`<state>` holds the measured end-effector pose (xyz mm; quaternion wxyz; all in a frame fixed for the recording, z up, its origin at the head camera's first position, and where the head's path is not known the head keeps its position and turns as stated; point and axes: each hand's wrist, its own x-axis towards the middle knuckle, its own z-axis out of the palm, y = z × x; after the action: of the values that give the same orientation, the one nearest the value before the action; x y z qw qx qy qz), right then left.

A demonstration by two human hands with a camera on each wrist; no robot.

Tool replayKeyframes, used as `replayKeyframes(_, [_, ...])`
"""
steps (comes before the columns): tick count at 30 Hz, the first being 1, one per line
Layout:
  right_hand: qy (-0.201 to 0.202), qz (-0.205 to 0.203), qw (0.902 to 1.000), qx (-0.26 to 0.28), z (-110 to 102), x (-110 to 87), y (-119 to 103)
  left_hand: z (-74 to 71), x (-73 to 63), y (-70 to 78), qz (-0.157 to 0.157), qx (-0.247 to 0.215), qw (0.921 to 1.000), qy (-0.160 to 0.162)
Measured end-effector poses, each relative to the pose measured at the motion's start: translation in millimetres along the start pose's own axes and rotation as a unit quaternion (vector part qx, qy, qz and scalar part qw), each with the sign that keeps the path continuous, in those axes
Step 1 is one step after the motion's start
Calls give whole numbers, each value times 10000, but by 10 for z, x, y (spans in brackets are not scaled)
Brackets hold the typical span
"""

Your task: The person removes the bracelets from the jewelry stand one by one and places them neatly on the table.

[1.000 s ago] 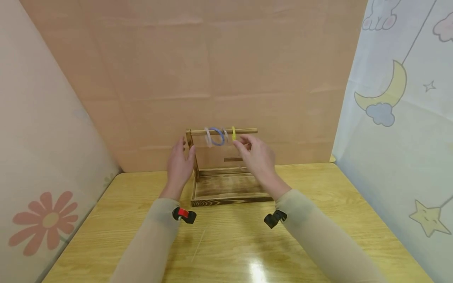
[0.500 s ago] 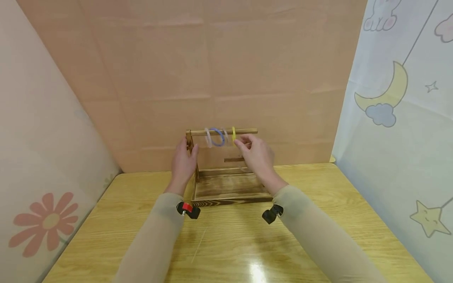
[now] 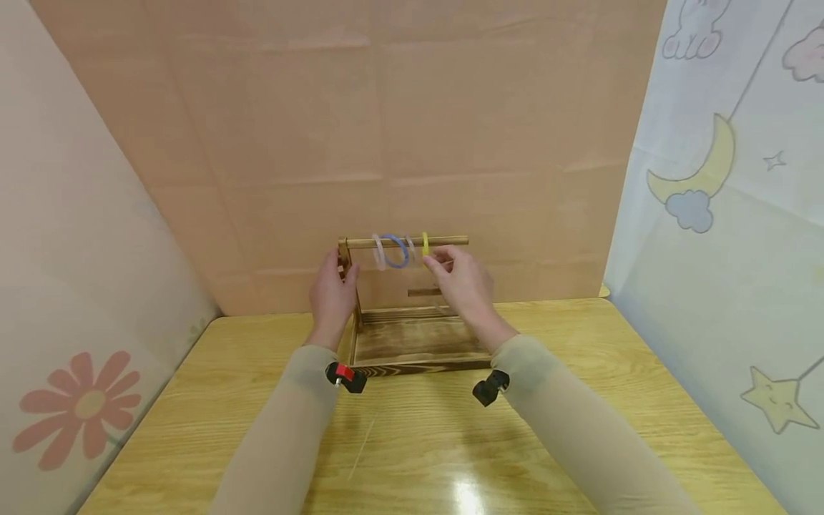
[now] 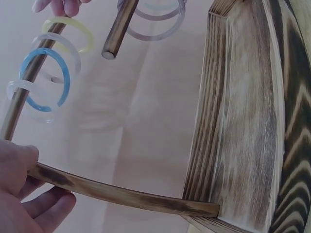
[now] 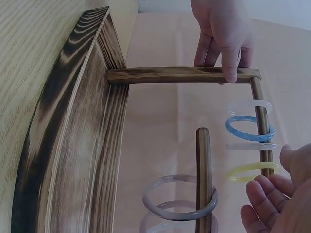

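Left grip (image 3: 331, 297): pinching the upright post (image 5: 165, 75) between thumb and fingers. Right grip (image 3: 466, 286): holding thumb and fingers parted beside the yellow ring (image 3: 425, 247); contact, cannot tell. Yellow ring: hanging outermost on the upper rod (image 3: 450, 240). Blue ring (image 4: 67, 80): hanging between pale rings (image 5: 248, 146). Tray (image 3: 418, 370): resting on the table (image 3: 399, 443). Risk: an outward nudge possibly sending the yellow ring off the rod's free end; slack at the post perhaps letting everything shift.

We find passage open above the upper bar (image 3: 417, 242). Its left end is blocked by the post (image 4: 121, 196) and the left hand (image 3: 331, 297); the right hand (image 3: 466, 287) obstructs the space below the free end. We note a gap between the post and the tip of the lower bar (image 3: 423, 292), above the tray (image 3: 421, 368).
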<state>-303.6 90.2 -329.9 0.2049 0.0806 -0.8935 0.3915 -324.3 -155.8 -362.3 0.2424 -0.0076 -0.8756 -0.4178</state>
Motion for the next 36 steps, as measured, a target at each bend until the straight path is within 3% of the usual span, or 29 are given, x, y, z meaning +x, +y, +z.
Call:
replayKeyframes(9, [42, -24, 9999, 143, -5, -40, 6, 25, -8, -26, 299, 144, 9991, 275])
replayKeyframes(36, [66, -102, 9999, -7, -29, -117, 9, 8, -73, -21, 616, 222, 9976, 240])
